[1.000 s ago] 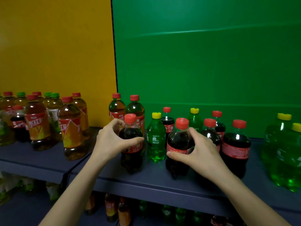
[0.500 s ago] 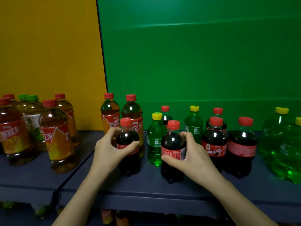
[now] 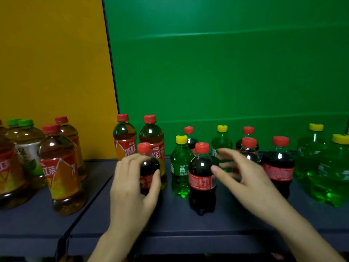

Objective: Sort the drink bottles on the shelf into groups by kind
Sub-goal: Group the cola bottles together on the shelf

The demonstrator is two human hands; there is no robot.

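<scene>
Cola bottle [image 3: 148,166] in left hand [image 3: 130,188]; right hand [image 3: 247,178] splayed.

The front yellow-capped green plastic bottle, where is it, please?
Head view, centre: the green bottle stands between the red-capped dark cola bottle in the left hand and a free-standing twin.

left hand [image 3: 130,186]: fingers curled, gripping; right hand [image 3: 245,179]: fingers spread, loose
</scene>
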